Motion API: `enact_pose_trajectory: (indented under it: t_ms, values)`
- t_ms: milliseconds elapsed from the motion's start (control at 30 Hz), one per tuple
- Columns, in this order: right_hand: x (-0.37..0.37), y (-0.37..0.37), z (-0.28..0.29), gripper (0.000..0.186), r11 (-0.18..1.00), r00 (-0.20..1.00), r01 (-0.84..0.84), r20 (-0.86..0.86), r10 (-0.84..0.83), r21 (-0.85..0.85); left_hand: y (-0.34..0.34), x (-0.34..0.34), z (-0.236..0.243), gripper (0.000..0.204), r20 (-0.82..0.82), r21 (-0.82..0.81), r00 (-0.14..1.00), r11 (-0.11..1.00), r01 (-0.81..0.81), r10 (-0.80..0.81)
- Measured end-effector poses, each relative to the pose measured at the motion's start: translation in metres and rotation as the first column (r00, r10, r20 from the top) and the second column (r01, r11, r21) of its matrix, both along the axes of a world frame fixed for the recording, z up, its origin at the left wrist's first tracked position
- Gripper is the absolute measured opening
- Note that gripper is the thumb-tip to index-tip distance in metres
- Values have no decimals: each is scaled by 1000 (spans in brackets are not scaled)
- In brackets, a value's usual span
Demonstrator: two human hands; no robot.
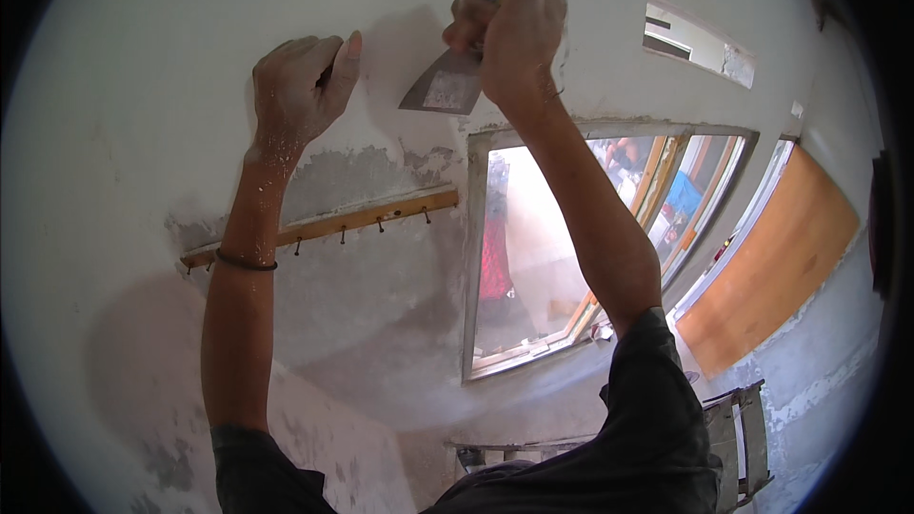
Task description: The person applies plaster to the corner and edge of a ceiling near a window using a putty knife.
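Observation:
My right hand (522, 43) is raised at the top of the view, wrapped round the dark handle of a putty knife (444, 86). Its broad metal blade points down and left, close to the white wall (171, 67), with a pale smear on it. Whether the blade touches the wall I cannot tell. To the left, my left hand (301, 88) is held up by the wall in a loose fist, thumb up, and nothing shows in it. White specks dot its wrist and forearm.
Below my hands a wooden rail (333, 223) with several nails or hooks crosses the wall, with bare grey patches around it. A framed window (469, 266) is at the right, a narrow opening (700, 43) above it. An orange-brown panel (771, 266) stands farther right; a slatted wooden piece (752, 438) is below.

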State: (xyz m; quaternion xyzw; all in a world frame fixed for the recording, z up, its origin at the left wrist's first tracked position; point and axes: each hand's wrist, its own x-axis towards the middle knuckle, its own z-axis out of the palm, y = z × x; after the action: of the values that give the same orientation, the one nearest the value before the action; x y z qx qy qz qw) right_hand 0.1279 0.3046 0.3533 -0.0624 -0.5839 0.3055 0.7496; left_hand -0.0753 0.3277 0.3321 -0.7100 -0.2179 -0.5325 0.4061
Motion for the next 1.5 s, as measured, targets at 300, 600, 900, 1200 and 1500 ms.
enact_pose_trajectory:
  t_ms: [300,600,900,1200,1500]
  values:
    - [6,-6,1,60,1000,1000,7,-14,-8,-28,5,0,0,48,9,19,999,998,53,-53]
    - [-1,-4,-7,66,994,993,107,53,-106,-10,3,1,0,48,-3,40,999,998,54,-54]
    - [-5,-6,-4,61,988,999,25,-41,-31,-149,2,0,-1,47,-9,9,1000,1000,4,-4]
    - [-14,7,-40,56,984,996,-37,75,51,-174,0,3,-2,46,32,5,999,1000,11,-11]
    - [-12,-10,-35,53,996,984,65,159,-75,66,0,2,-1,45,-5,-2,1000,1000,-14,14]
